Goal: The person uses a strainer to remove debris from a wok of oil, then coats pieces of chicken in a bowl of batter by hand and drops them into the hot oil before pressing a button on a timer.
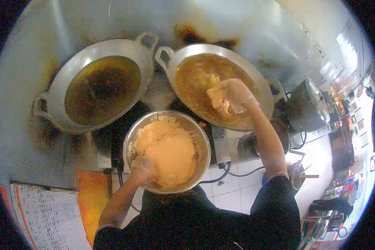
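My right hand [236,93], in a clear plastic glove, is over the right wok [264,79] of bubbling brown oil. Pinched in its fingers is a pale, coated piece of chicken [216,98], low over the oil. In front of the woks, close to my body, is a round metal bowl [205,146]. Light orange flour [171,154] fills much of it, heaped and powdery. My left hand [143,167], also gloved, grips the bowl at its lower left rim, partly in shadow.
A second wok [56,98] with dark, still oil stands to the left. A large lidded pot [306,106] is at the right, beside the stove. Hoses run below the burners. A handwritten sheet [46,216] lies at the lower left, beside an orange panel [91,200].
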Motion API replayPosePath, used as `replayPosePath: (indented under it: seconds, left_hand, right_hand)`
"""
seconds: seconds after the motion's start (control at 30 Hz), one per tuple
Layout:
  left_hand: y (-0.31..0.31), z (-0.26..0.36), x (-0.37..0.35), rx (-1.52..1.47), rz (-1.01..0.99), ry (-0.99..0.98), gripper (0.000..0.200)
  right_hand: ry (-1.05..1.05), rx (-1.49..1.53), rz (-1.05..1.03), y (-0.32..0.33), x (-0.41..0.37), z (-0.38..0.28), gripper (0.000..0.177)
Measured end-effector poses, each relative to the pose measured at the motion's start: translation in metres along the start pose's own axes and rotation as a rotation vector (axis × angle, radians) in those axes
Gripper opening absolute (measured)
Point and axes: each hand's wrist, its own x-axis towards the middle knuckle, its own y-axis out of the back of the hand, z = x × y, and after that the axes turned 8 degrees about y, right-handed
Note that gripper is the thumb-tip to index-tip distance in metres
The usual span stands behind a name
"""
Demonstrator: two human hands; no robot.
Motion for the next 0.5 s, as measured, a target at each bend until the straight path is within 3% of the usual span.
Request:
replayPosePath:
  seconds: [0.03,0.13,0.2,0.23,0.27,0.3,0.37,0.43,0.47,0.5]
  left_hand:
    - [0.011,0.005,-0.003,-0.020,-0.128,0.061,0.051]
    - [-0.002,-0.014,-0.004,-0.043,0.040,-0.173,0.044]
    - [0.018,-0.004,-0.011,-0.006,-0.002,-0.204,0.042]
    - [0.024,0.007,-0.016,0.020,-0.059,-0.193,0.041]
    - [0.004,0.016,-0.010,-0.100,0.302,-0.189,0.042]
    - [-0.030,0.023,0.002,-0.211,0.661,-0.171,0.042]
    - [-0.054,0.017,-0.005,-0.177,0.795,-0.149,0.045]
    - [-0.023,0.010,-0.008,-0.006,0.392,-0.106,0.047]
    - [-0.004,0.011,-0.011,0.047,0.210,-0.054,0.047]
    - [0.023,0.028,-0.021,0.018,0.068,0.063,0.046]
  right_hand:
    - [-0.048,0.014,-0.009,-0.016,0.004,0.004,0.022]
    - [0.029,-0.008,-0.066,-0.016,0.007,0.008,0.024]
    - [-0.025,0.104,0.178,0.053,-0.006,-0.061,0.025]
    - [0.043,0.060,0.265,0.077,-0.017,-0.090,0.028]
    - [0.112,0.019,0.353,0.095,-0.027,-0.117,0.030]
    - [0.006,0.234,0.327,0.109,-0.035,-0.144,0.034]
    - [0.027,0.681,0.332,0.079,-0.054,-0.175,0.040]
    - [0.173,0.718,0.225,0.020,-0.067,-0.195,0.044]
    - [0.181,0.522,0.078,0.000,-0.065,-0.211,0.045]
    - [0.128,0.538,-0.029,-0.034,-0.059,-0.222,0.039]
